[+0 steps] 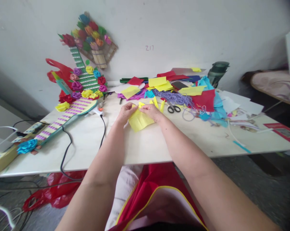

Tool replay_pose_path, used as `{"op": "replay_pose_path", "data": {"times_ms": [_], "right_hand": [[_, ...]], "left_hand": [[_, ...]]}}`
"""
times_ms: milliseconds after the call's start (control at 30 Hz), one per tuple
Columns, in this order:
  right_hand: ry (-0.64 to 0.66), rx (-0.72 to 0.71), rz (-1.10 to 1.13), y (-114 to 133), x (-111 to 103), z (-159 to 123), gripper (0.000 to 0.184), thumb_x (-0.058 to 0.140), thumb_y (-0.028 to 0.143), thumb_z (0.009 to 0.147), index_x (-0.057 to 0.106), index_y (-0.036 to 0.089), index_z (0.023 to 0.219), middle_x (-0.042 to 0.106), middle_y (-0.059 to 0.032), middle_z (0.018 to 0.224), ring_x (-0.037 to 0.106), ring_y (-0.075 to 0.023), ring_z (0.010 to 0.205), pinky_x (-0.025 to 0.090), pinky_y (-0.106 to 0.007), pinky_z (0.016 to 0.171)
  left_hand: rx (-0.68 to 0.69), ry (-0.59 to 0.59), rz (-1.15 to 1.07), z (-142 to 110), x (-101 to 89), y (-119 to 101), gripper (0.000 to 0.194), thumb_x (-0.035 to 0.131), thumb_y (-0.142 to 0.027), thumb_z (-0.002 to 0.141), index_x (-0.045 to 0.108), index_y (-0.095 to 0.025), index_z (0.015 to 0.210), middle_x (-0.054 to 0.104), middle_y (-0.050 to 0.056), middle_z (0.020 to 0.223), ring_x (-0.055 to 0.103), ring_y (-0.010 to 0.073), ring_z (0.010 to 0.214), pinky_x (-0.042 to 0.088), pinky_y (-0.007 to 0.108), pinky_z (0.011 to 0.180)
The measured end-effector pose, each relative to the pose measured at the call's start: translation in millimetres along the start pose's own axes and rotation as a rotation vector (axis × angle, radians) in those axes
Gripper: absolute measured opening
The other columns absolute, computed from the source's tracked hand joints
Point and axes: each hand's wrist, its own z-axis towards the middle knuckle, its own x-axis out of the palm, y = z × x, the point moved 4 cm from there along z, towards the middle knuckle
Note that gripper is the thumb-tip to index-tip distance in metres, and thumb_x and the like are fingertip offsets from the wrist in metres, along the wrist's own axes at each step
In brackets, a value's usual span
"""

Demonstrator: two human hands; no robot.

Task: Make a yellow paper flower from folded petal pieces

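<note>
Both hands hold a sheet of yellow crepe paper (140,121) by its upper edge, above the white table. My left hand (127,113) pinches the sheet's upper left corner. Along the same edge, my right hand (150,111) grips it near the middle, with a small crumpled bit of yellow at the fingertips. Just behind and right of that hand stand several curled yellow paper pieces (155,102). Scissors with black handles (174,109) lie to the right, their blades pointing away. Tangled purple yarn (173,97) is heaped behind them.
A glue gun (96,110) with a black cord rests on the left, beside flower-decorated striped boards (63,120). Coloured paper sheets (158,81) pile up along the wall. A dark green bottle (217,74) stands at the back right. A power strip (5,157) sits at the left edge.
</note>
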Motion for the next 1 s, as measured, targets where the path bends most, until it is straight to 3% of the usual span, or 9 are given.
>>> {"op": "replay_pose_path", "data": {"times_ms": [300,667,1000], "right_hand": [[-0.015,0.082,0.042,-3.8,-0.3,-0.9,0.039,0.065,0.047,0.059,0.04,0.018,0.051,0.033,0.0077,0.049,0.032,-0.0061,0.049,0.026,-0.022,0.05],[-0.054,0.107,0.116,-0.7,-5.3,-2.7,0.037,0.065,0.049,0.057,0.048,0.017,0.054,0.039,0.0063,0.05,0.04,-0.0082,0.052,0.032,-0.023,0.053],[-0.086,0.069,0.09,-6.2,-9.1,1.8,0.037,0.063,0.051,0.058,0.051,0.017,0.056,0.04,0.0055,0.049,0.04,-0.0095,0.053,0.031,-0.023,0.052]], "left_hand": [[0.004,-0.095,0.038,2.1,-2.8,-1.1,0.034,0.069,-0.045,0.062,0.052,-0.017,0.071,0.053,-0.003,0.056,0.049,0.0095,0.048,0.038,0.022,0.046],[0.057,-0.183,0.126,4.9,-6.0,-3.3,0.037,0.061,-0.049,0.07,0.042,-0.018,0.061,0.041,-0.004,0.052,0.037,0.0064,0.045,0.028,0.02,0.043],[0.125,-0.273,0.414,4.7,-8.7,-7.4,0.043,0.053,-0.048,0.077,0.033,-0.019,0.052,0.03,-0.004,0.049,0.029,0.0076,0.047,0.02,0.022,0.043]]}}
